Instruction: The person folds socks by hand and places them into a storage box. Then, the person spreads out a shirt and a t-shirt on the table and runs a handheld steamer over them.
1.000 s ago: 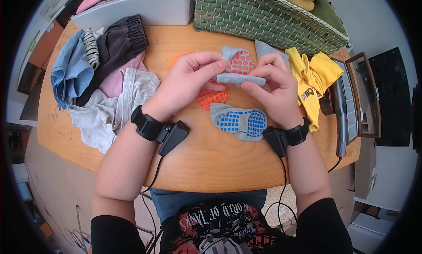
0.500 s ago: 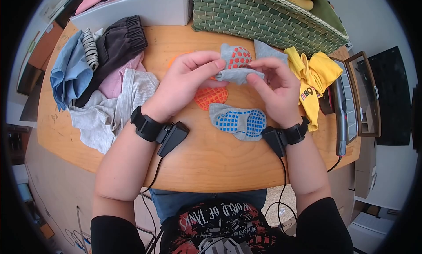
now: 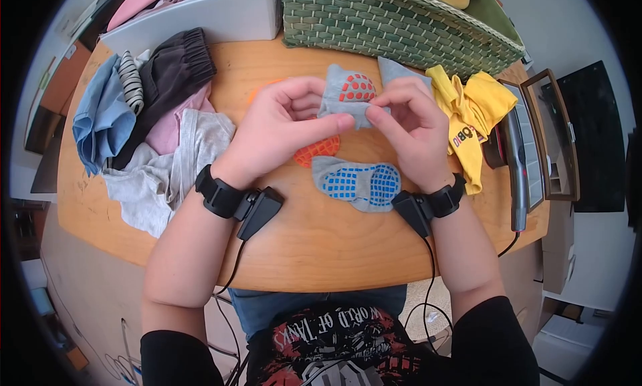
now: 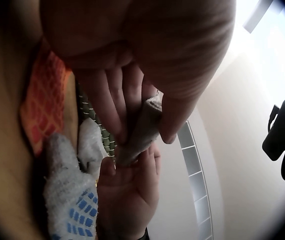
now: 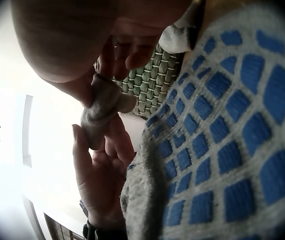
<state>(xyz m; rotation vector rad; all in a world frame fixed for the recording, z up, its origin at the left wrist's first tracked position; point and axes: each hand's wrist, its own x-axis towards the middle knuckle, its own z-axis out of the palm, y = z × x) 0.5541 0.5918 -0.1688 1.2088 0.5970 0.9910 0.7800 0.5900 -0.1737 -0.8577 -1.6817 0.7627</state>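
Note:
Both hands hold a grey sock (image 3: 354, 92) with red grip dots above the table, its near edge folded over. My left hand (image 3: 277, 122) has its fingers behind the sock and its thumb along the folded edge. At the other end my right hand (image 3: 418, 122) pinches the fold between thumb and fingers. The left wrist view shows the sock (image 4: 145, 127) as a roll between the two hands. On the table below lie a grey sock with blue grip squares (image 3: 358, 184) and an orange sock (image 3: 317, 151), partly hidden by my left hand.
A heap of clothes (image 3: 157, 112) lies on the left. At the right are a yellow garment (image 3: 471, 122) and a framed, lidded case (image 3: 528, 145). Behind stand a white bin (image 3: 200, 22) and a green woven basket (image 3: 394, 32), with a grey cloth (image 3: 398, 68) before the basket.
My left thumb has moved down to the sock's near edge, and its fingers have spread behind the sock. The fold has been turned, hiding some red dots. The view has shifted slightly.

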